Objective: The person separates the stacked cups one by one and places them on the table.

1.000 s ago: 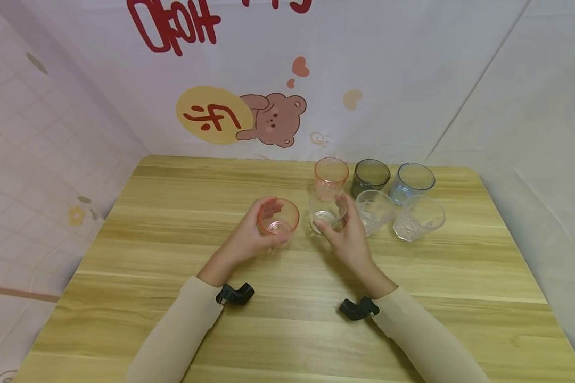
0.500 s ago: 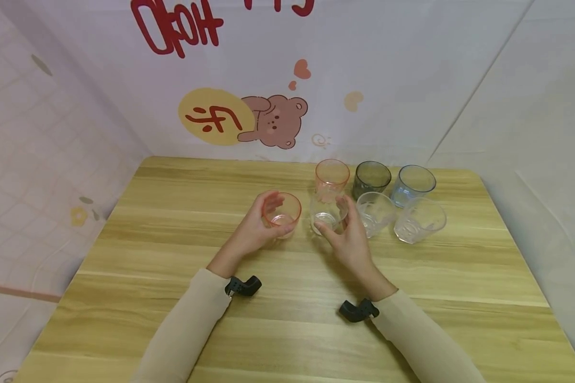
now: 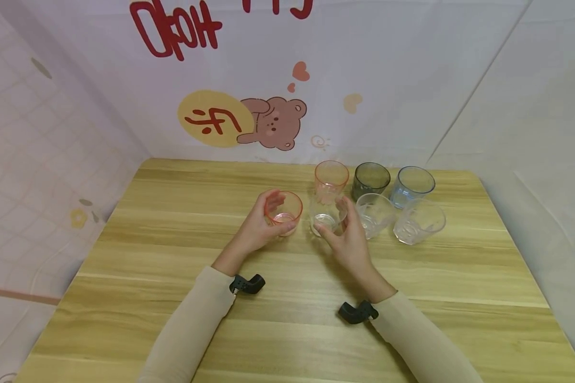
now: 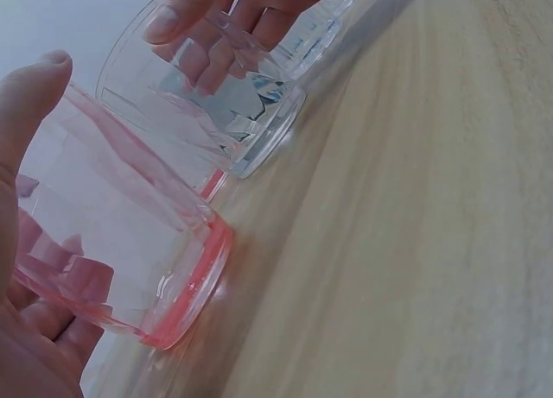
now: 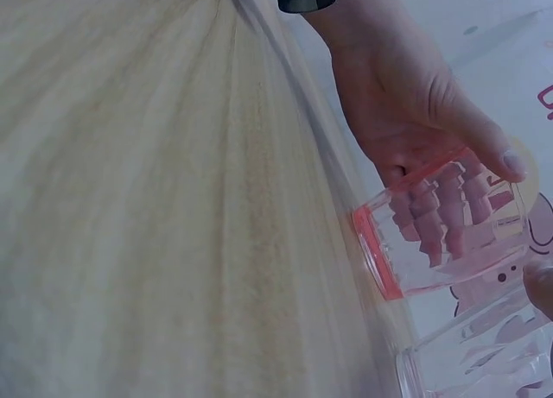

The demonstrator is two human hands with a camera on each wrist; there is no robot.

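Note:
My left hand [image 3: 261, 226] grips a pink-tinted clear glass [image 3: 287, 215] from its left side, fingers behind and thumb in front. In the left wrist view the pink glass [image 4: 130, 234] stands upright with its base at the wooden tabletop. Just to its right, my right hand [image 3: 350, 234] holds a colourless glass [image 3: 323, 221], thumb at the front and fingers round the far right side. The left wrist view shows this colourless glass [image 4: 207, 96] close beside the pink one, its base on the table. In the right wrist view my left hand [image 5: 415, 113] curls round the pink glass [image 5: 441, 230].
Behind stand another pink glass [image 3: 331, 178], a smoky grey glass [image 3: 371, 181] and a blue glass [image 3: 413, 186] in a row. Two more colourless glasses [image 3: 375, 215] stand right of my right hand. The wooden table [image 3: 287, 330] meets a printed cloth backdrop [image 3: 388, 69].
My left hand has carried the pink glass a little to the right and away from me, closer to the colourless glass. The right hand stays in place on its glass.

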